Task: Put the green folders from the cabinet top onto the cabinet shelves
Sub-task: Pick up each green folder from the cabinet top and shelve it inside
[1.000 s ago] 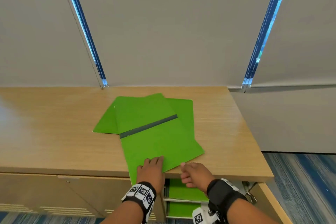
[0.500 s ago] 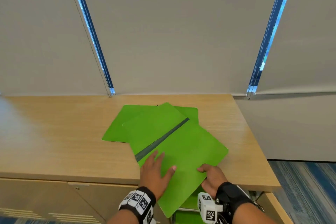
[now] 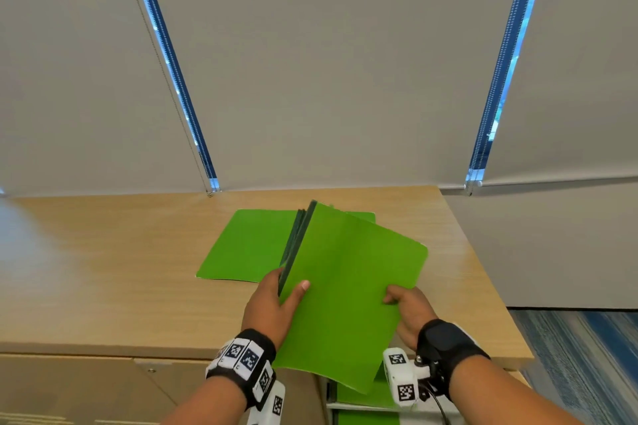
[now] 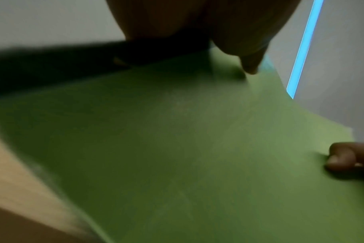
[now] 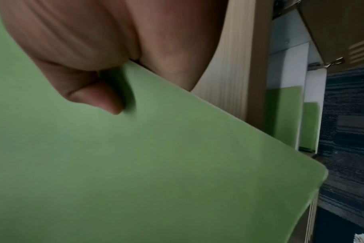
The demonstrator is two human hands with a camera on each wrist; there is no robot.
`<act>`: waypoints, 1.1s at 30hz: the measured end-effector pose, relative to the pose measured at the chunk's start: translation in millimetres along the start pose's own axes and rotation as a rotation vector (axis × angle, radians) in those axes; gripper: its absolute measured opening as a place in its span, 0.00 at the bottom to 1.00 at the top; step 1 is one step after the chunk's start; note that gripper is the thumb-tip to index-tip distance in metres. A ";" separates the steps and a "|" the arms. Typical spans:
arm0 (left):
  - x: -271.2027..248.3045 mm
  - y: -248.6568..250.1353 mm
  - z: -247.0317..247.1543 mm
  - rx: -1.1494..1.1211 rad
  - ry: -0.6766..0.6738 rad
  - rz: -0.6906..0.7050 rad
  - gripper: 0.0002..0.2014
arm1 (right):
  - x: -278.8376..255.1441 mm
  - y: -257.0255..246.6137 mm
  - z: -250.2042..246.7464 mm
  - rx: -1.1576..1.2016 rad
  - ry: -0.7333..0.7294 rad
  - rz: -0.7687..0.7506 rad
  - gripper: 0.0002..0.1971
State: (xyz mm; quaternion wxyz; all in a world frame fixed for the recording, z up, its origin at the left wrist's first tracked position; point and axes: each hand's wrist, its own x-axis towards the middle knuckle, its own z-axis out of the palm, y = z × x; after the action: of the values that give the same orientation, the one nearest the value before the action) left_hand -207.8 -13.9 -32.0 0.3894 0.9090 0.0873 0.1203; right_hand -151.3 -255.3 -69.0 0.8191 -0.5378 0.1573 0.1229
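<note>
Both hands have the green folder lifted and tilted over the surface's front edge. The left hand grips its spine side at 9 o'clock, and the right hand pinches the edge at 3 o'clock. Another folder lies flat at 11 o'clock.

Head view evenly lit, daylight through the blind gaps, pale glare on the cabinet top at left, straight lines bowed at edges, both wrist views dim, soft, motion-blurred, left wrist darkest upper left.
</note>
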 end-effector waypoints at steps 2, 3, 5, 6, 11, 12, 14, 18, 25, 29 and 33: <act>-2.5 4.1 -14.0 0.000 0.080 -0.014 0.38 | 7.7 0.5 12.7 -0.055 -0.030 -0.054 0.16; -3.5 4.5 -22.9 -0.001 0.122 0.010 0.34 | 10.5 0.7 20.4 -0.095 -0.040 -0.078 0.22; -7.3 3.3 -41.7 -0.023 0.214 0.072 0.28 | 10.7 1.2 38.1 -0.192 -0.061 -0.121 0.33; -9.2 1.8 -50.5 -0.046 0.274 0.089 0.25 | 7.3 2.0 47.7 -0.223 -0.105 -0.131 0.34; -23.4 -28.6 -89.2 -0.214 0.568 -0.023 0.18 | -5.7 27.3 96.1 -0.301 -0.361 -0.049 0.36; -28.7 -37.7 -94.1 -0.240 0.618 -0.068 0.18 | -12.2 30.4 105.3 -0.345 -0.397 -0.065 0.28; -42.0 -62.0 -101.6 -0.341 0.695 -0.193 0.16 | -16.2 46.8 119.6 -0.426 -0.467 -0.089 0.18; -72.9 -117.4 -100.3 -0.347 0.757 -0.374 0.17 | -28.0 90.1 134.6 -0.536 -0.548 -0.031 0.21; -131.8 -197.4 -53.3 -0.275 0.693 -0.734 0.38 | -28.0 189.3 111.9 -0.679 -0.564 0.161 0.23; -181.9 -237.3 -11.7 -0.208 0.600 -0.858 0.30 | -38.7 240.9 78.2 -0.757 -0.548 0.272 0.22; -225.3 -277.1 44.7 -0.135 0.447 -1.024 0.24 | -33.8 311.6 22.8 -0.885 -0.477 0.383 0.25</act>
State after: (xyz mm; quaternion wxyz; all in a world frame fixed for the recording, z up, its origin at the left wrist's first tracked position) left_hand -428.4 87.3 -297.8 0.4276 0.6761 0.5897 0.1109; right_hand -295.0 -113.5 -309.9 0.4901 -0.7505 -0.0045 0.4434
